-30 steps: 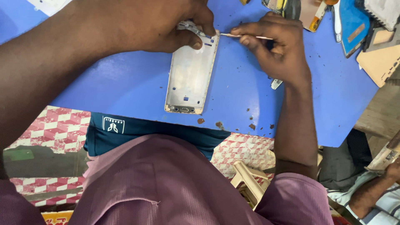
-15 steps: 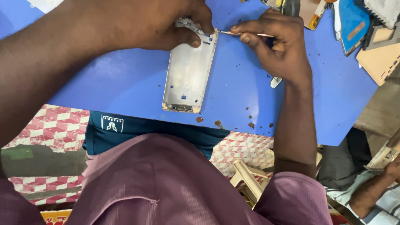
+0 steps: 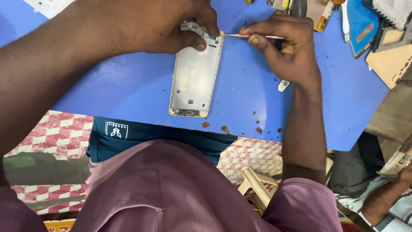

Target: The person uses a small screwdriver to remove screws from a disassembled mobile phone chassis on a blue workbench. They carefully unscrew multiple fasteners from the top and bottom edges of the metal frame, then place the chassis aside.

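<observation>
A silver phone frame (image 3: 194, 77) with a gold edge lies flat on the blue table (image 3: 128, 86), its port end toward me. My left hand (image 3: 171, 23) presses down on the frame's far end, thumb and fingers gripping it. A thin metal tool (image 3: 253, 36) is pinched in my right hand (image 3: 285, 49), with its tip touching the frame's top right corner.
A small white part (image 3: 283, 85) lies by my right wrist. Brown crumbs (image 3: 225, 128) dot the table's near edge. Tools and phone parts (image 3: 356, 25) crowd the far right corner. Another person's arm (image 3: 386, 197) shows at lower right, and a wooden stool (image 3: 255, 184) stands below.
Both hands hold almost the same pose. The tool tip stays at the frame's top corner, with only a slight shift of my right hand.
</observation>
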